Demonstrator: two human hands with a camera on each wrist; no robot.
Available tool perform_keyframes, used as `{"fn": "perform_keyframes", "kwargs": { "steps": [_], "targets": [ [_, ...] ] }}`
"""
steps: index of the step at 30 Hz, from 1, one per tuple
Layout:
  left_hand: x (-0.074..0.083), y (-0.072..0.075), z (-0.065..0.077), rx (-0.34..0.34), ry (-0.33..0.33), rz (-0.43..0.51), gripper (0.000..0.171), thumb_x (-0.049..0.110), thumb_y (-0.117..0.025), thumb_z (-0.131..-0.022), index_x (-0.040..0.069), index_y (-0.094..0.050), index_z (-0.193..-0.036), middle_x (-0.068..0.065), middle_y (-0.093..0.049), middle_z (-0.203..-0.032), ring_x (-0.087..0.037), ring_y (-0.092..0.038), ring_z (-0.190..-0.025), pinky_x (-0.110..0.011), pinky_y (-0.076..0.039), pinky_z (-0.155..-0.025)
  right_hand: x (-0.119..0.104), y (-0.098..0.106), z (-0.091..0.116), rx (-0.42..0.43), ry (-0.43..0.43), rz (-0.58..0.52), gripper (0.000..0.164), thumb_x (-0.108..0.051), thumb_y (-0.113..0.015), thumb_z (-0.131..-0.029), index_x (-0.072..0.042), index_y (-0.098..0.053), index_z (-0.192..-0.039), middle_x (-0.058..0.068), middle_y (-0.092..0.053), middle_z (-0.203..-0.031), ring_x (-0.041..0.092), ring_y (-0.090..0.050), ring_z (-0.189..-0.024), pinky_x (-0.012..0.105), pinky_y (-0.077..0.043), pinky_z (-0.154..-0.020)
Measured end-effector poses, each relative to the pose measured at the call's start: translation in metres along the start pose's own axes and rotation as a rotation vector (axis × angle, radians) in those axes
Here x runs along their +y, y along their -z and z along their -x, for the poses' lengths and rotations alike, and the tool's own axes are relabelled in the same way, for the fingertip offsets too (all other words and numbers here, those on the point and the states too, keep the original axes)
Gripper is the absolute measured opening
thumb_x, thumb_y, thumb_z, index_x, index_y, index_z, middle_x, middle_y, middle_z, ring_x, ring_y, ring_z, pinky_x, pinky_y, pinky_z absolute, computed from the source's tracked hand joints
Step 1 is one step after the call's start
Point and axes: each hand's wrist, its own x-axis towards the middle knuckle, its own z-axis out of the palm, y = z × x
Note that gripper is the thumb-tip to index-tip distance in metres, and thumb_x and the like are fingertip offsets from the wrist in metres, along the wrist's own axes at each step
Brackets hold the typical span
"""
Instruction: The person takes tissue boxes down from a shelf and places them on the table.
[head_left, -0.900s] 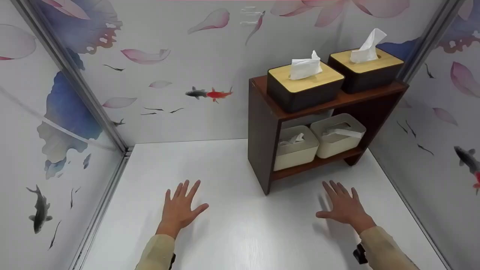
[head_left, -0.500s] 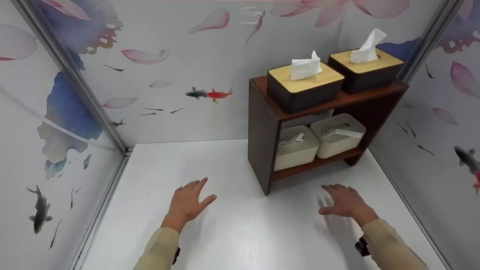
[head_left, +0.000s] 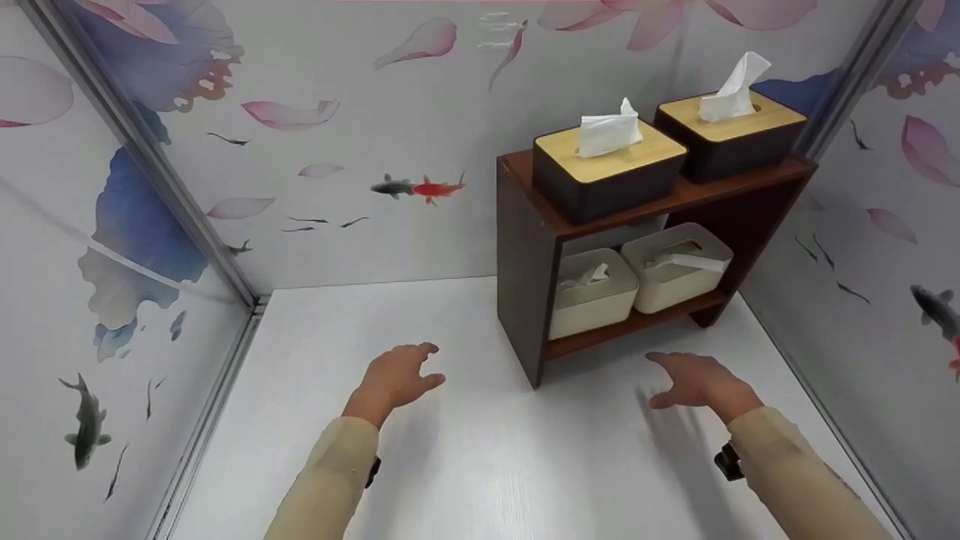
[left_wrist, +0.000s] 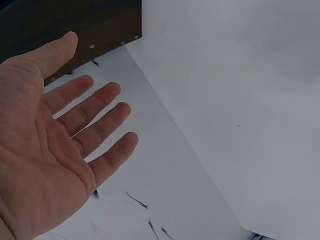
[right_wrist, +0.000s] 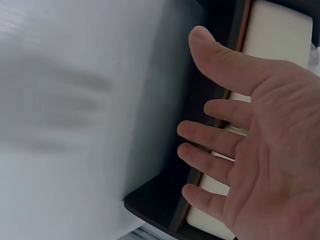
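Observation:
My left hand (head_left: pixel 394 377) hovers over the white surface, left of a dark brown two-tier shelf (head_left: pixel 519 285). Its fingers are relaxed and spread, with nothing in them, as the left wrist view of the palm confirms. In front of the shelf's lower right part, my right hand (head_left: pixel 697 384) is held in the air, thumb apart from the loosely bent fingers, also holding nothing. Two black tissue boxes with wooden lids, a nearer one (head_left: pixel 611 184) and a farther one (head_left: pixel 739 142), stand on the shelf top. Below sit two cream tissue boxes, the left one (head_left: pixel 594 307) and right one (head_left: pixel 679 281).
Printed white panels with fish and petals rise at the back (head_left: pixel 337 247), left and right (head_left: pixel 862 247). A metal frame strip (head_left: pixel 210 420) runs along the left edge of the white surface (head_left: pixel 480 465). White tissues stick out of the boxes.
Both hands have moved a little up and turned from palm-down with spread fingers to more sideways, fingers bending slightly. The left hand has also shifted right. The shelf and boxes stay put.

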Motion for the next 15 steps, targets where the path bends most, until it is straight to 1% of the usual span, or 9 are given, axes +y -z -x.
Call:
{"fn": "perform_keyframes", "kwargs": {
  "steps": [6, 10, 13, 15],
  "targets": [
    [0.034, 0.025, -0.016, 0.013, -0.076, 0.048, 0.049, 0.035, -0.064, -0.093, 0.014, -0.056, -0.137, -0.008, -0.065, -0.13, -0.029, -0.061, -0.121, -0.046, -0.05, -0.102, -0.005, 0.021, -0.002, -0.004, 0.008, 0.021, 0.086, -0.04, -0.078, -0.081, 0.002, -0.039, -0.146, 0.029, -0.046, -0.144, 0.05, -0.043, -0.131, 0.062, -0.039, -0.105],
    [0.058, 0.04, -0.024, 0.021, -0.116, 0.07, 0.05, 0.036, -0.063, -0.094, 0.015, -0.053, -0.139, -0.007, -0.064, -0.132, -0.028, -0.059, -0.123, -0.045, -0.049, -0.104, -0.008, 0.033, -0.003, -0.013, -0.003, 0.033, 0.086, -0.04, -0.077, -0.082, 0.004, -0.039, -0.146, 0.029, -0.046, -0.144, 0.05, -0.043, -0.131, 0.062, -0.039, -0.105],
    [0.075, 0.051, -0.029, 0.031, -0.13, 0.062, 0.052, 0.039, -0.062, -0.095, 0.017, -0.052, -0.14, -0.005, -0.063, -0.133, -0.026, -0.06, -0.122, -0.043, -0.05, -0.103, -0.012, 0.041, -0.004, -0.017, 0.005, 0.028, 0.086, -0.038, -0.076, -0.082, 0.006, -0.038, -0.145, 0.03, -0.045, -0.145, 0.05, -0.042, -0.132, 0.061, -0.038, -0.107],
    [0.085, 0.059, -0.032, 0.046, -0.128, 0.056, 0.054, 0.04, -0.062, -0.094, 0.017, -0.051, -0.141, -0.005, -0.063, -0.133, -0.025, -0.06, -0.122, -0.042, -0.05, -0.104, -0.015, 0.045, -0.006, -0.016, 0.02, 0.023, 0.085, -0.036, -0.077, -0.083, 0.006, -0.037, -0.146, 0.03, -0.044, -0.145, 0.049, -0.042, -0.133, 0.061, -0.038, -0.108]
  ]
}}
